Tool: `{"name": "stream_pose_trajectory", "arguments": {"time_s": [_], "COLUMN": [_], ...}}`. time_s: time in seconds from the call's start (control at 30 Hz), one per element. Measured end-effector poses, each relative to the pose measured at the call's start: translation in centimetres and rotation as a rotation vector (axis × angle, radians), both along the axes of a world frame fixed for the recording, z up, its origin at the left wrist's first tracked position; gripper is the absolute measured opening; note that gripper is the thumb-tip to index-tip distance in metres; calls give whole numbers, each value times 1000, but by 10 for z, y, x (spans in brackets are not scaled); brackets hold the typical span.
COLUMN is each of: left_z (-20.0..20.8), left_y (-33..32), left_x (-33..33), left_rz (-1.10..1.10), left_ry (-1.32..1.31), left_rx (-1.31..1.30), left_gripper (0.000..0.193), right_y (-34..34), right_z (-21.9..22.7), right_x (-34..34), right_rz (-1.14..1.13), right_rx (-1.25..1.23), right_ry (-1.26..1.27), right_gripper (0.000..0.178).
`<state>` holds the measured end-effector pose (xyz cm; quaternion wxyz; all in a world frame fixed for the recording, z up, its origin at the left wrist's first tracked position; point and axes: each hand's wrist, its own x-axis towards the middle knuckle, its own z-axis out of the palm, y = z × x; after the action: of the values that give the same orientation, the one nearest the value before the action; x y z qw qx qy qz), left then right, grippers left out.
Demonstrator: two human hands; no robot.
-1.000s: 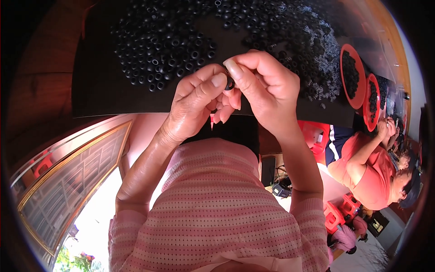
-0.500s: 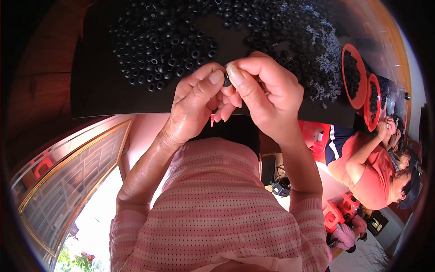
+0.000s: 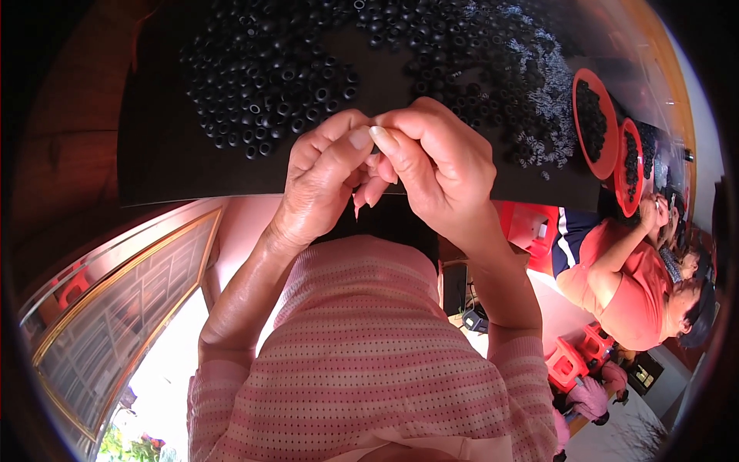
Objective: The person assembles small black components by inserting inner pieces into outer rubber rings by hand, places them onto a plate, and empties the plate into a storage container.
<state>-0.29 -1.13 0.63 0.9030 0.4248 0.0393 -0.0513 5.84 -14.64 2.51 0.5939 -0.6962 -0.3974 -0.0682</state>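
Note:
My left hand (image 3: 323, 173) and my right hand (image 3: 446, 165) meet over the near edge of the black table (image 3: 162, 165). Thumbs and forefingers are pinched together on a small round black piece, now almost wholly hidden by the fingertips. Both hands are closed. Just beyond them, to the left, spreads a large pile of small black ring-shaped caps (image 3: 262, 85). More black caps (image 3: 446, 69) lie beyond my right hand, beside a heap of small greyish coil-like pieces (image 3: 543, 77).
Two red bowls of black parts, a larger one (image 3: 613, 146) and a smaller one (image 3: 625, 192), stand at the right. A co-worker in an orange-red shirt (image 3: 623, 285) sits there, hands together. Red stools (image 3: 566, 366) stand behind; a gold-framed glass panel (image 3: 115, 308) is at left.
The black piece, visible between my fingertips before, is now covered by them. My right fingers have closed in over it, and both hands sit slightly further left in view.

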Motion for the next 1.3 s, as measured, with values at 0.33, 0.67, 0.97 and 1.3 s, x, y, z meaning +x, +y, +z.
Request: {"name": "stream_pose_trajectory", "arguments": {"time_s": [0.33,0.67,0.97,1.3], "left_z": [2,4,-3,-4], "left_y": [0,-1,2,2], "left_x": [1,0,3,4], "left_rz": [13,-1,-74,-89], "left_ry": [1,0,-104,-109], "left_rx": [-55,54,113,95], "left_gripper": [25,31,38,38], "right_y": [-11,-16,-11,17], "right_z": [6,10,7,8], "right_x": [-12,-7,76,92], "right_rz": [-44,28,-337,-334], "right_rx": [-148,-159,-688,-1081], "right_ry": [-196,-216,-349,-435], "right_gripper": [26,30,7,14]}}
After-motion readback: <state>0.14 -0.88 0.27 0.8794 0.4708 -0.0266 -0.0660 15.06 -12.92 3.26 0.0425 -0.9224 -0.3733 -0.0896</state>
